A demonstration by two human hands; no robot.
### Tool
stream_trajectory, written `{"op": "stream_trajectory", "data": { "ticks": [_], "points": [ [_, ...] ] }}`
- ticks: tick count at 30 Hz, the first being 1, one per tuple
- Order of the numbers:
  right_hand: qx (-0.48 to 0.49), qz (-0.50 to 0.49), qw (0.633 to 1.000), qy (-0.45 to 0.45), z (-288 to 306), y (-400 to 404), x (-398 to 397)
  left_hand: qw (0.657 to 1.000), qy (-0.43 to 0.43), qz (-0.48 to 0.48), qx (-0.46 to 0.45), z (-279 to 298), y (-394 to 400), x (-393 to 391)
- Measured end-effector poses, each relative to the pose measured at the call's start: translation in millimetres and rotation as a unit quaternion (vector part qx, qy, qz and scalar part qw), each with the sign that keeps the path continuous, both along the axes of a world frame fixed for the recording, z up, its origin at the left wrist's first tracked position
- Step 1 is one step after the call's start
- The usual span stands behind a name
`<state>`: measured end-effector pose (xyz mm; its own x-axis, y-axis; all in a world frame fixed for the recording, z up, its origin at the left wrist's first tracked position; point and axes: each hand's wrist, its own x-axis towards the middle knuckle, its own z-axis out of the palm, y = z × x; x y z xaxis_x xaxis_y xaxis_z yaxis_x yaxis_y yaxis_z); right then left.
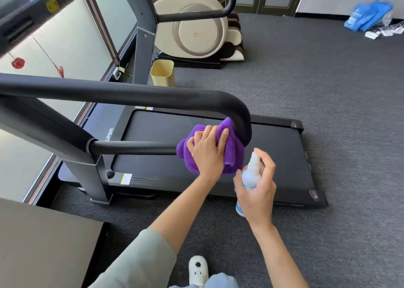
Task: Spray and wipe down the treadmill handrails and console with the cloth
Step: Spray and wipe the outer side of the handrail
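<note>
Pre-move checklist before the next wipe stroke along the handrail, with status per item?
1. Purple cloth in contact with the handrail at its curved end: ok.
2. Left hand pressing the cloth against the rail: ok.
3. Spray bottle secured in the right hand, index finger over the nozzle: ok.
4. Nozzle aimed at the rail: cannot tell.
5. Rail surface wet with spray: cannot tell.
6. Lower bar left of the cloth free of obstacles for the stroke: ok.
</note>
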<state>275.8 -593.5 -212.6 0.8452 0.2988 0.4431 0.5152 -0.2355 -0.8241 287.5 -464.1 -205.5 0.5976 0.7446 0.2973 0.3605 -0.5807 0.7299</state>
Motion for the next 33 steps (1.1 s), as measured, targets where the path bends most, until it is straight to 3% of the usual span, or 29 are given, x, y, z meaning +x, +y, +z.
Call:
{"op": "stream_trajectory", "data": {
  "ticks": [4,9,12,15,23,29,33],
  "points": [
    [0.002,-0.006,1.000,-0.001,-0.9,-5.9,2.0,0.984,-0.140,0.009,-0.114,26.1,3.4,-3.4],
    [0.009,-0.010,1.000,-0.001,2.9,-10.9,4.6,0.983,-0.172,-0.029,-0.058,17.6,6.1,-2.2],
    [0.004,0.001,1.000,0.000,1.3,-13.6,5.7,0.988,-0.142,-0.048,-0.023,2.0,2.3,5.8],
    [0.005,-0.001,1.000,-0.002,-0.8,-15.0,6.4,0.993,-0.061,-0.059,0.086,-14.4,9.1,5.0],
    [-0.009,0.019,1.000,0.015,-2.0,-1.0,0.2,0.950,0.089,-0.127,0.272,-27.4,47.2,-16.5],
    [-0.002,0.036,0.999,0.018,1.7,11.0,-5.1,0.937,0.114,-0.133,0.301,-36.3,90.6,-53.6],
    [-0.013,0.046,0.998,0.030,0.5,16.4,-9.4,0.963,0.076,0.011,0.259,-44.3,108.0,-82.3]
  ]
}}
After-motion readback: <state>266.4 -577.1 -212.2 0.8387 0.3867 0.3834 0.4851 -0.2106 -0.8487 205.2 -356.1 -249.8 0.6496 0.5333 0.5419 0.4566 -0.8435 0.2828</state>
